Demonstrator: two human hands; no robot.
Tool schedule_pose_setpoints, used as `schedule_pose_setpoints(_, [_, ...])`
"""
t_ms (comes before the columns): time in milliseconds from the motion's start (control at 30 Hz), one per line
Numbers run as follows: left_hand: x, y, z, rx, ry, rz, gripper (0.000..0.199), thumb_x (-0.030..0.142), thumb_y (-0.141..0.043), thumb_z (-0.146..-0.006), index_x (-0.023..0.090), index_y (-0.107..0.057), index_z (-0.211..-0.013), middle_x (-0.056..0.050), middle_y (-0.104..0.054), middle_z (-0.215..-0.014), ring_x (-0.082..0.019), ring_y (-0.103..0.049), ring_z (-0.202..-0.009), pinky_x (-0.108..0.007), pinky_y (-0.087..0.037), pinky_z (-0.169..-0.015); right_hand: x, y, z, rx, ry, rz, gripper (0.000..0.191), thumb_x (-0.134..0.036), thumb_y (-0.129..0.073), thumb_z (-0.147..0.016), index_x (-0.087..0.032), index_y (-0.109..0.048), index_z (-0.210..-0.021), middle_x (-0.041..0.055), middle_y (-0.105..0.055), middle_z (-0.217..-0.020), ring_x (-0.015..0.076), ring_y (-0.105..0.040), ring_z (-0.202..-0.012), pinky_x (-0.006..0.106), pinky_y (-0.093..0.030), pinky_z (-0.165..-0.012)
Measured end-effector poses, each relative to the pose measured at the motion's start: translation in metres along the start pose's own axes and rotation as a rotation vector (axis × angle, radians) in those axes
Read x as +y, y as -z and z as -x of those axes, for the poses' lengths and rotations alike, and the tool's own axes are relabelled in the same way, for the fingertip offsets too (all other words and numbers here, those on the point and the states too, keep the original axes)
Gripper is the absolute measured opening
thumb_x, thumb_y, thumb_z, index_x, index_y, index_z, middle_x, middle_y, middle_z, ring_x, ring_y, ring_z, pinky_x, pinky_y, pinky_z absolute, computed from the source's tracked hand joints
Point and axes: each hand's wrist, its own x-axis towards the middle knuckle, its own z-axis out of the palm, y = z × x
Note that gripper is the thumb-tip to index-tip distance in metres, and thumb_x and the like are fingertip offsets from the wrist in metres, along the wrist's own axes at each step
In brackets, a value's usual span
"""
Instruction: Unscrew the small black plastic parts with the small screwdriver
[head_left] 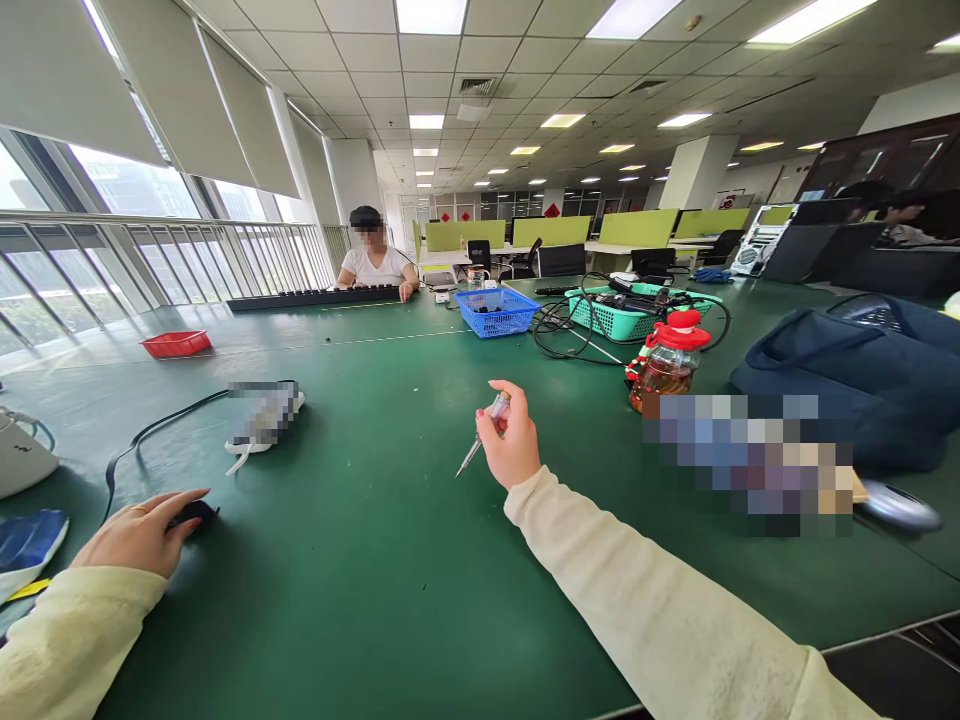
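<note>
"Where do I find the screwdriver?"

"Above the green surface, in the right hand, tip slanting down. The fingers pinch its pale handle."

"Handling assessment?"

"Judged light and stiff. The handle looks smooth, so I rate it liable to roll or slip under a loose pinch. The thin shaft offers little purchase; I recommend gripping the handle, clear of the pointed end. Fragility: low, in my estimate."

"And my left hand?"

"Its fingers curl over a small black object; I cannot tell whether they pinch it. Beyond it lies a white-edged item, partly obscured. Farther out: a blue basket."
</note>
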Motion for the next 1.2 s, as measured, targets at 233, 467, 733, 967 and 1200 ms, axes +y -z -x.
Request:
schedule_pose_setpoints(233, [-0.003, -0.008, 0.002, 0.074, -0.014, -0.034, 0.055, 0.037, -0.021, -0.09, 0.013, -0.064, -0.114, -0.013, -0.069, -0.107, -0.028, -0.063, -0.092, -0.039, -0.047, -0.09, 0.001, 0.0, 0.0, -0.003, -0.001, 0.003, 0.037, -0.024, -0.053, -0.081, -0.021, -0.046, -0.117, -0.0041, -0.057, -0.068, 0.0111, -0.053, -0.053, 0.026, -0.049, -0.056])
schedule_pose_setpoints(467, [-0.022, -0.022, -0.008, -0.027, -0.094, -0.029, 0.057, 0.04, -0.022, -0.088, 0.016, -0.065, -0.117, -0.012, -0.069, -0.113, -0.027, -0.064, -0.095, -0.039, -0.048, -0.09, 0.0, -0.001, 0.001, -0.001, 0.001, 0.003, 0.037, -0.024, -0.053, -0.081, -0.022, -0.046, -0.117, -0.0039, -0.057, -0.068, 0.0115, -0.053, -0.053, 0.027, -0.049, -0.056])
schedule_pose_setpoints(733, [-0.007, -0.019, 0.003, 0.061, -0.139, 0.083, 0.055, 0.032, -0.018, -0.089, 0.015, -0.063, -0.117, -0.01, -0.065, -0.121, -0.022, -0.064, -0.103, -0.032, -0.047, -0.095, 0.0, 0.0, 0.001, -0.001, 0.001, 0.011, 0.036, -0.024, -0.053, -0.081, -0.022, -0.046, -0.116, -0.0043, -0.057, -0.068, 0.0117, -0.054, -0.054, 0.026, -0.049, -0.057])
schedule_pose_setpoints(967, [-0.014, -0.01, 0.01, 0.083, -0.004, 0.124, 0.063, 0.047, -0.029, -0.085, 0.013, -0.046, -0.135, -0.016, -0.053, -0.137, -0.032, -0.054, -0.12, -0.046, -0.041, -0.103, 0.002, -0.001, 0.001, -0.001, -0.003, 0.019, 0.037, -0.024, -0.053, -0.081, -0.021, -0.046, -0.117, -0.0046, -0.056, -0.067, 0.0111, -0.052, -0.053, 0.026, -0.048, -0.056])
schedule_pose_setpoints(1200, [-0.033, -0.032, 0.013, -0.073, 0.113, 0.079, 0.056, 0.032, -0.03, -0.083, 0.011, -0.053, -0.13, -0.015, -0.072, -0.104, -0.029, -0.066, -0.096, -0.038, -0.051, -0.086, 0.0, 0.0, 0.001, -0.001, -0.006, 0.018, 0.037, -0.024, -0.053, -0.081, -0.021, -0.046, -0.118, -0.005, -0.054, -0.066, 0.0113, -0.052, -0.052, 0.026, -0.047, -0.055])
